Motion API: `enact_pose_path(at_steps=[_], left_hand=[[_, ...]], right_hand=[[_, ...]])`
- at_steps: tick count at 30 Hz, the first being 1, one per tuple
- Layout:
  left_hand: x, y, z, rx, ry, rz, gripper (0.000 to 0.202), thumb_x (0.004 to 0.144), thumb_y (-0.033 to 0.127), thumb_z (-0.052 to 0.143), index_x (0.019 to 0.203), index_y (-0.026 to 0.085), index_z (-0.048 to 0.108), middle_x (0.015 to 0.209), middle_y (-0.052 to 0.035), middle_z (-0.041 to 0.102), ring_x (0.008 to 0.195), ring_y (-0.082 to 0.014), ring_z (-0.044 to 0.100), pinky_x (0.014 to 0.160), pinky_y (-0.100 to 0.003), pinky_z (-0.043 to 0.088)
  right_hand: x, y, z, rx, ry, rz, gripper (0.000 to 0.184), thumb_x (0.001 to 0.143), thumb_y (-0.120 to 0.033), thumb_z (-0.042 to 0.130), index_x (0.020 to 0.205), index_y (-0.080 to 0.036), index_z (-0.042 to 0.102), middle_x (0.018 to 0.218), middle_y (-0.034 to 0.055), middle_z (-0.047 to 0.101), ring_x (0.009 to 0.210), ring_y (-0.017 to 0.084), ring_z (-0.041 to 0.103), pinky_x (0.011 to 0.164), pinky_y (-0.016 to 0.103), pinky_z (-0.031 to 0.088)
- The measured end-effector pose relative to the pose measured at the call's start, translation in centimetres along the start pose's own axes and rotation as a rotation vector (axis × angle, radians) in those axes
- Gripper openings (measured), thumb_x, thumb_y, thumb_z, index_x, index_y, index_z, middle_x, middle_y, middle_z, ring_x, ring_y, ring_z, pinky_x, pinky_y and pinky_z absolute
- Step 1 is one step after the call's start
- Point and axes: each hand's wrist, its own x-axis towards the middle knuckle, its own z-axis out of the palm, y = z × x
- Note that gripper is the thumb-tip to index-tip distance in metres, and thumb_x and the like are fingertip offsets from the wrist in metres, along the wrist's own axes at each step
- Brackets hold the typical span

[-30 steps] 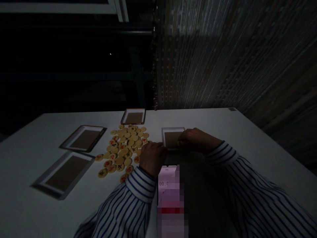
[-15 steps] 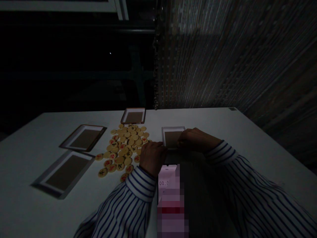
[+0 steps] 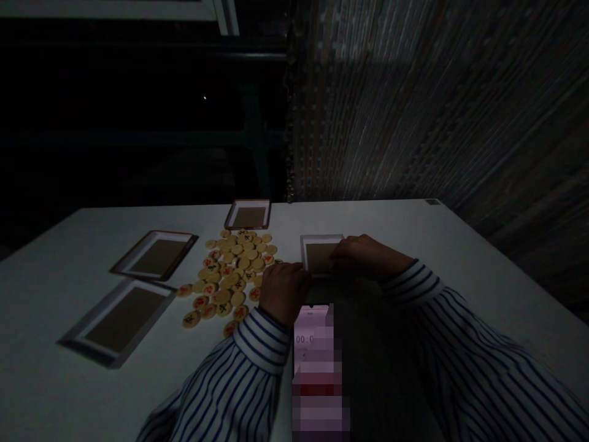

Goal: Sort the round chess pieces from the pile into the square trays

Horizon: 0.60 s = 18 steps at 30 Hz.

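Head view, tray: small shallow rectangular tray (image 3: 321, 253) with white rim and brown floor, flat on the white table (image 3: 460, 258), just right of the heap of discs.
Head view, left hand: left hand (image 3: 284, 291) curled at the tray's near left corner, fingers hidden; grip impossible to tell.
Head view, right hand: right hand (image 3: 363, 256) bent over the tray's right rim, touching it; clasp too dark to tell.
Why so held: flanked on both sides, probably to steady or square it.
Heading: open side up; long axis apparently running away from the person, short side nearest.
Surroundings: heap of pale round wooden discs (image 3: 232, 270) with red and black marks; three more brown-floored trays (image 3: 156, 255) to the left; pink-lit phone (image 3: 313, 344) between the striped sleeves.
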Motion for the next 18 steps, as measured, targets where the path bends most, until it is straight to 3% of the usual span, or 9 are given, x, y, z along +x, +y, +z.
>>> enact_pose_path(at_steps=[18], left_hand=[[0.09, 0.18, -0.1, 0.029, 0.005, 0.003, 0.02, 0.083, 0.03, 0.048, 0.09, 0.029, 0.067, 0.106, 0.0005, 0.064, 0.096, -0.0206, 0.056, 0.085, -0.038, 0.039]], right_hand=[[0.17, -0.29, 0.26, -0.054, -0.057, -0.032, 0.02, 0.08, -0.028, 0.049, 0.086, -0.023, 0.067, 0.091, 0.0039, 0.067, 0.082, 0.016, 0.059, 0.069, 0.027, 0.039]])
